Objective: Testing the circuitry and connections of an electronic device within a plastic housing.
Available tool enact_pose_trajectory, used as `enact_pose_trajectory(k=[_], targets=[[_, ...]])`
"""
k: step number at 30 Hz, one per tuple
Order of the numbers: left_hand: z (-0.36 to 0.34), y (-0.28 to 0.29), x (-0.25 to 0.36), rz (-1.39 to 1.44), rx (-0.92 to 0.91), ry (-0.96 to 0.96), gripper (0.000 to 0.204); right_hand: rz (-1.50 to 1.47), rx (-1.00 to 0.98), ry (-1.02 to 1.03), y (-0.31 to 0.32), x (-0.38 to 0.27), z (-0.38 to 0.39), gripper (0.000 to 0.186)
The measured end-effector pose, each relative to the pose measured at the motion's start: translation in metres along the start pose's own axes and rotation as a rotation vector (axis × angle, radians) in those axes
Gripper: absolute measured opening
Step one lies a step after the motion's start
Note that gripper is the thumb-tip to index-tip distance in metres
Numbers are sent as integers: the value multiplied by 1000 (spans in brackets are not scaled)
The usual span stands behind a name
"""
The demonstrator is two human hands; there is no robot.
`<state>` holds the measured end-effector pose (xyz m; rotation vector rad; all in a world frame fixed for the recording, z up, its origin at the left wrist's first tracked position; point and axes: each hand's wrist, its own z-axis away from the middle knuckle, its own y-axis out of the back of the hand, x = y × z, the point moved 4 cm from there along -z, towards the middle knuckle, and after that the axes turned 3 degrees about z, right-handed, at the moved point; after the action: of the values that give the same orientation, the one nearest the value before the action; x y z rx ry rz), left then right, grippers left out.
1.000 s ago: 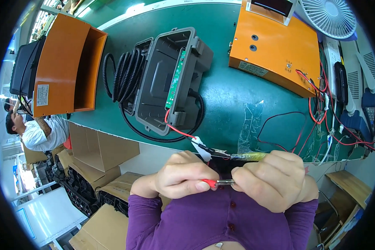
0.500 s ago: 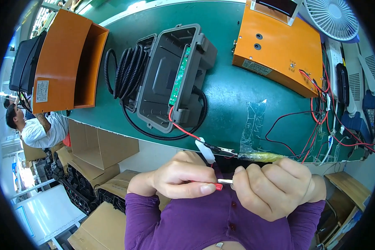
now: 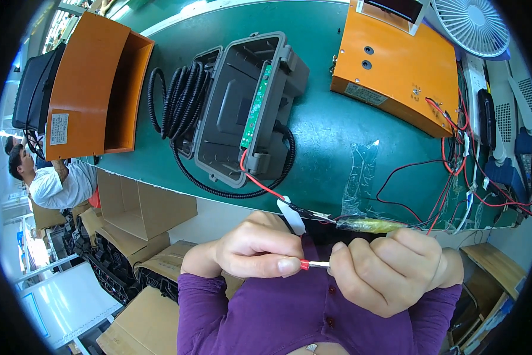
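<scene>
My left hand is closed, thumb and finger pinching a small red-ended piece, whose rear part is hidden in the grip. My right hand is a fist around a tool with a thin metal shaft; its handle is hidden. The shaft points left, in line with the red end and seemingly touching it. Just beyond my hands, a red and black cable with a white tag leads toward a yellow, clear-wrapped piece at the table edge. The cable's other end enters an open grey case holding a green circuit board.
A coiled black corrugated cable lies by the case. Orange metal housings stand at left and right, near a white fan and tangled wires. Cardboard boxes and a person in white are at left.
The red end has shifted slightly left and up and now lines up with the metal shaft, more of which shows. My right hand has barely moved.
</scene>
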<state>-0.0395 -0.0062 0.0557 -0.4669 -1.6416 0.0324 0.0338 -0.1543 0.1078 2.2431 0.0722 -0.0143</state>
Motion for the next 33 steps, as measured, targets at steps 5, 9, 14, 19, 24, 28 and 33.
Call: enact_pose_trajectory(k=[5, 9, 14, 19, 24, 28, 33], targets=[[1, 1, -1, -8, -17, 8, 34, 5, -4, 30, -1, -1, 0, 8], [2, 2, -2, 13, -71, -8, 23, 22, -61, 76, 0, -4, 0, 15], [1, -1, -2, -13, 4, 11, 25, 193, -28, 169, -4, -4, 0, 14], [0, -9, -5, -69, 97, -62, 24, 205, -16, 144, -8, -5, 0, 16], [2, -12, -1, -205, 118, 36, 15, 86, -104, 31, -14, 0, 5, 19], [17, 2, 34, -1063, 358, -85, 22, -8, -259, -109, -13, 20, 21, 22], [90, 15, 25, -1300, 532, 103, 26, -82, -270, -287, -4, 46, 6, 20]])
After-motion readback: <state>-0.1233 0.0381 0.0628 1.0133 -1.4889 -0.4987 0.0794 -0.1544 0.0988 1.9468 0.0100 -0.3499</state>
